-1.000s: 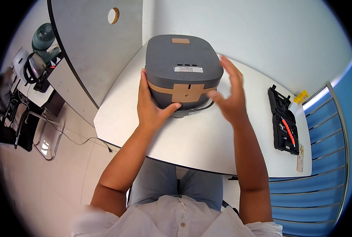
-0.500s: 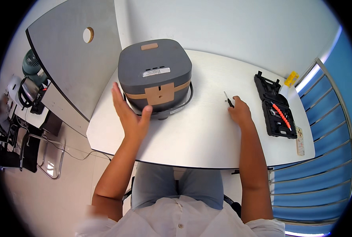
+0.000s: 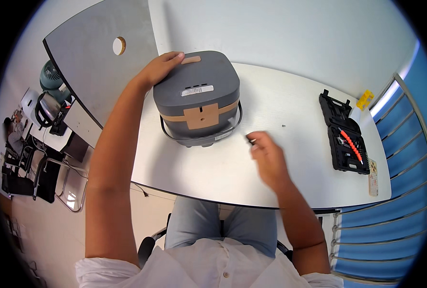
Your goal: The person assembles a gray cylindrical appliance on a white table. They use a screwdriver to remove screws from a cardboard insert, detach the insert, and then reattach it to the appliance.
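**Grey appliance [image 3: 196, 77] between a left hand [image 3: 160, 70] and a right hand [image 3: 272, 162]**

The white table [image 3: 213, 175] carries everything here. On its left half stands the rounded grey appliance, upright, its squarish lid showing no clear long axis. At the right end an open black tool case [image 3: 346, 126] holds an orange flexible shaft [image 3: 351, 145].

The person's left hand rests on the lid's far left edge, fingers stretched flat and close together, thumb out of sight. The right hand is apart from the appliance, near its front right corner; its fingers are slightly blurred and closed round a small dark object [image 3: 251, 141], whose direction cannot be told. From those fingertips the appliance's tan front panel [image 3: 194, 120] lies up and to the left, and the right hand is the nearer to it.

A pale remote control [image 3: 373, 183] sits just beside the case. On the lid, a white label [image 3: 197, 90] bears small dark print, too fine to read; no brand can be made out. Smallest is a tiny metal piece [image 3: 283, 126] alone on the tabletop, beyond the right hand.
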`<state>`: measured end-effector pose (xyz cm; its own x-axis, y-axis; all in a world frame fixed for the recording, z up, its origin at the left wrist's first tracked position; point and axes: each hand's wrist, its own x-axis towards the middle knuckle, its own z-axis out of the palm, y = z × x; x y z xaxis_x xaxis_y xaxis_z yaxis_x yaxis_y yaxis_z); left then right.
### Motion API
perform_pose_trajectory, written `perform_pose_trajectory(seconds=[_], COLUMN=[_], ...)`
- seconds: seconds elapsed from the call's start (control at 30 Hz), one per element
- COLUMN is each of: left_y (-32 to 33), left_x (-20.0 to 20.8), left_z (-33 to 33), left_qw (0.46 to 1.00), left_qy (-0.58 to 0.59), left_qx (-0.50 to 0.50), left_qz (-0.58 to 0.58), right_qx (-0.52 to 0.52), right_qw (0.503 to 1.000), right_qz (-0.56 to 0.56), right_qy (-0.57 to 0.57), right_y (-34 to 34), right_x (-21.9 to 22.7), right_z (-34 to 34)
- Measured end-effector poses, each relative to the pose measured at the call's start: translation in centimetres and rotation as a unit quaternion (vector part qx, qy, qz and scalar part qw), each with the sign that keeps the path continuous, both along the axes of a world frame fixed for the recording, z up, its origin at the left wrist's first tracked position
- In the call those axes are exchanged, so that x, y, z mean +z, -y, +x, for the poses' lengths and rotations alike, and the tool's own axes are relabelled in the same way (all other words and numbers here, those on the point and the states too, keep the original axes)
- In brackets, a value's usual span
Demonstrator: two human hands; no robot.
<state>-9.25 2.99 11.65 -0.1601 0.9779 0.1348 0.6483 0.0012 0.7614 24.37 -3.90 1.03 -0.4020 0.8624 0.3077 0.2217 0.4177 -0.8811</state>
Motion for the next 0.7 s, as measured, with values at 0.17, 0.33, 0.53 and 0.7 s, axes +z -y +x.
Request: perform_pose_trajectory(seconds=[0.17,0.33,0.53,0.7], left_y=[0.4,1.0,-0.9,-0.9], left_x=[0.1,0.5,1.6,-1.2], left_z=[0.0,1.0,-2.3,-4.2], left_qw=[0.992,0.964,0.987,0.977], left_qy=[-0.125,-0.251,-0.155,0.204], left_qx=[0.029,0.087,0.035,-0.021], left_qz=[0.004,0.02,-0.033,-0.049], right_qx=[0.003,-0.058,-0.108,-0.102], right_qw=[0.996,0.984,0.905,0.87], right_qz=[0.072,0.147,0.339,0.37], right_qy=[0.052,0.084,0.231,0.308], right_y=[2.4,2.9,3.7,3.7], right_x=[1.0,1.0,3.8,5.3], right_z=[-3.2,-3.7,-3.9,-4.5])
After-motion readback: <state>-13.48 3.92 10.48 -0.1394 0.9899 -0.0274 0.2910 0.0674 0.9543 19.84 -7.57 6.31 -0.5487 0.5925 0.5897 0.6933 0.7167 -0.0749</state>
